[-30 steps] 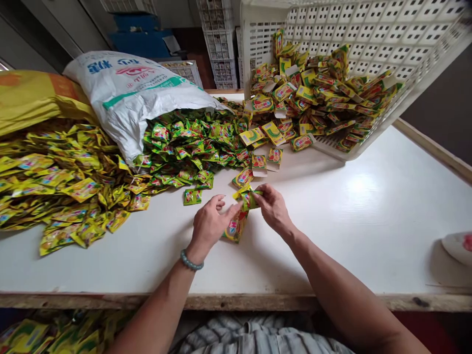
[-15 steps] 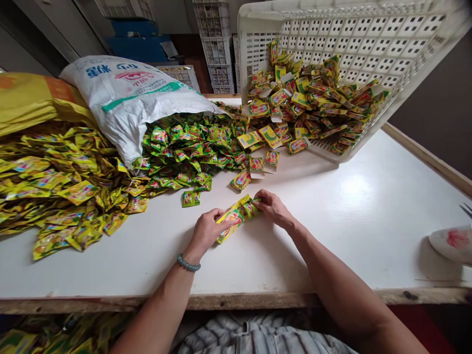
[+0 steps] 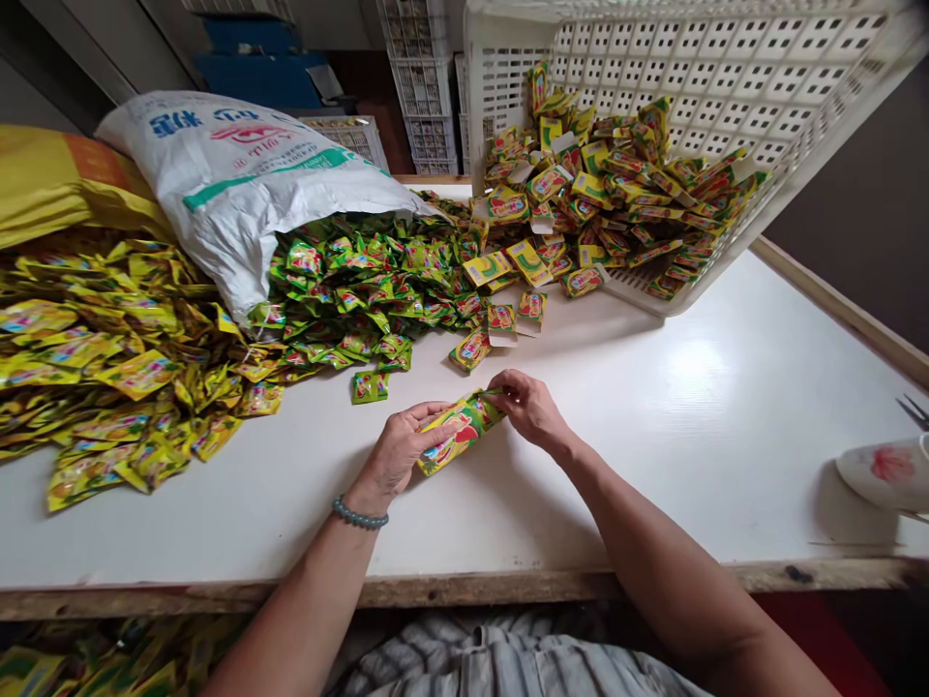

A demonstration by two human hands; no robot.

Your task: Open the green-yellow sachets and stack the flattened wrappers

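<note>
My left hand [image 3: 401, 447] is closed around a yellow and green box [image 3: 444, 443], holding it tilted just above the white table. At the box's upper right end, my right hand [image 3: 528, 405] pinches a green packet [image 3: 491, 407] that sits partly in the opening. Beyond the hands, a single green packet [image 3: 370, 386] lies in front of a heap of green packets [image 3: 363, 281]. A few small boxes [image 3: 470, 349] rest on the table past my fingertips.
A tipped white basket [image 3: 674, 308] spills many small boxes at the back right. White sack [image 3: 239, 184] and yellow packets [image 3: 137, 373] fill the left. A cup [image 3: 885, 474] stands at the right. The table's wooden edge [image 3: 523, 589] runs along the front.
My right hand has moved closer to my left, and the green packet is further inside the box. The whole view has shifted slightly.
</note>
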